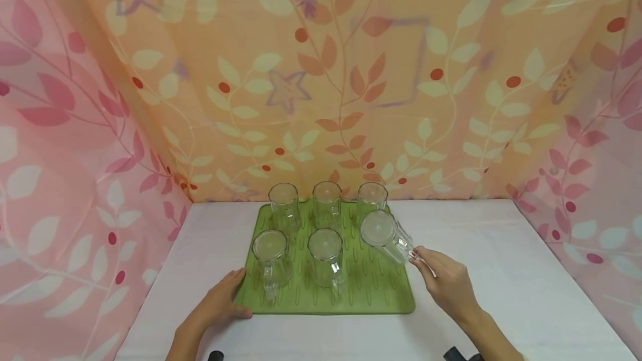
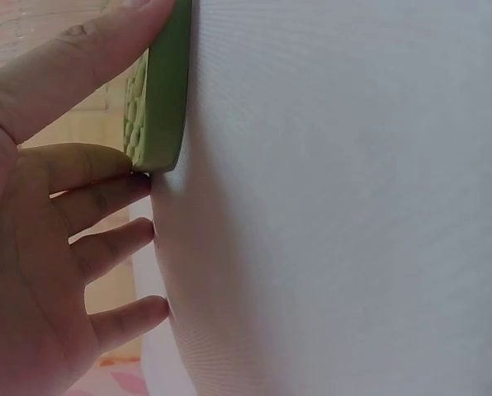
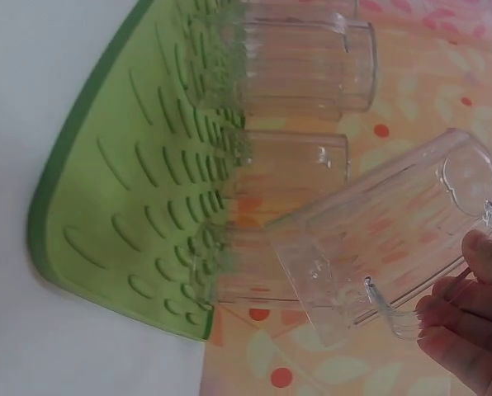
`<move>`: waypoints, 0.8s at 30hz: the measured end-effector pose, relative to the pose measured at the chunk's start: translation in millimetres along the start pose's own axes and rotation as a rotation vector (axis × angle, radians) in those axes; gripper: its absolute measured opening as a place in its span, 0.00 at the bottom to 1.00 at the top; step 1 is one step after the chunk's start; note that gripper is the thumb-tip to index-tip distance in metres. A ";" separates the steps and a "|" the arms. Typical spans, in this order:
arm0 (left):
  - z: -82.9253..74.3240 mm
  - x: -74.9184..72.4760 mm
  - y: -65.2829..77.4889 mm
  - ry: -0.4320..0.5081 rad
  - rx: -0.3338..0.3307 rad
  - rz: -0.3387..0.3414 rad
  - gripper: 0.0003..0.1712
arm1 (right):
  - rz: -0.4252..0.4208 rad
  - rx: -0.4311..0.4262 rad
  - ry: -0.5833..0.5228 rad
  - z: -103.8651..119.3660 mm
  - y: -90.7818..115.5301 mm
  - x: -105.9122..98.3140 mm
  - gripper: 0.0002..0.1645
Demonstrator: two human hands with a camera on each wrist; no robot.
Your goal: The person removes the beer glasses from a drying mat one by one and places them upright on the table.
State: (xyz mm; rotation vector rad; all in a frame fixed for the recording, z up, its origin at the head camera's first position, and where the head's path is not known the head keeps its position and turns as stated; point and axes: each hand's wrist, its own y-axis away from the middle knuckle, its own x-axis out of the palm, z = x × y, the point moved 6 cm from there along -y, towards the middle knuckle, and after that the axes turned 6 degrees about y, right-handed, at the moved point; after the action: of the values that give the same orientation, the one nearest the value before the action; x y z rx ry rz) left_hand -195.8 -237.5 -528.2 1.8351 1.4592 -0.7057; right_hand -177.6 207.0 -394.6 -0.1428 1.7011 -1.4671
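My right hand (image 1: 448,283) grips a clear glass mug (image 1: 383,233) by its handle. The mug is held tilted, base upward, over the right part of a green ribbed drying mat (image 1: 373,294); the right wrist view shows its rim apart from the mat. At the mat's front left corner, my left hand (image 1: 220,301) rests with fingers fairly straight, the thumb (image 2: 81,62) along one edge and the index finger touching the corner. On the mat, two upside-down mugs stand in front, a left one (image 1: 271,261) and a middle one (image 1: 326,258), their handles toward me.
Behind them, three more upside-down mugs form a back row: left (image 1: 284,202), middle (image 1: 327,202) and right (image 1: 372,194), the last partly hidden by the held mug. A white table (image 1: 476,227) carries the mat. Patterned cloth (image 1: 241,99) hangs behind and at both sides.
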 end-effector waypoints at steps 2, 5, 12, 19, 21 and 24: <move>1.1 -0.2 0.6 0.005 -0.006 -0.004 0.63 | 0.000 -0.009 0.013 -0.7 -3.4 -1.6 0.29; 2.9 -0.7 1.4 0.013 -0.020 -0.007 0.63 | -0.008 -0.035 0.030 -0.8 -8.5 -4.1 0.28; 5.1 -0.7 1.0 0.016 -0.013 0.001 0.63 | -0.003 -0.079 0.054 -2.5 -19.9 -8.2 0.29; 4.5 0.0 1.4 0.031 -0.019 0.000 0.62 | 0.019 -0.094 0.074 -4.4 -29.6 -9.7 0.30; 3.5 -0.1 1.8 0.035 -0.018 -0.001 0.62 | 0.002 -0.115 0.079 -3.5 -33.3 -10.9 0.29; 1.9 -0.5 2.4 0.041 -0.015 -0.004 0.62 | -0.027 -0.146 0.084 -2.3 -39.6 -12.1 0.28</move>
State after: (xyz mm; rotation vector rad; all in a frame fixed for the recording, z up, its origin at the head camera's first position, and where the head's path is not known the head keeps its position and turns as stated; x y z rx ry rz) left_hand -193.6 -239.6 -528.6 1.8459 1.4906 -0.6609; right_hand -188.6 203.9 -354.7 -0.1859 1.8811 -1.3853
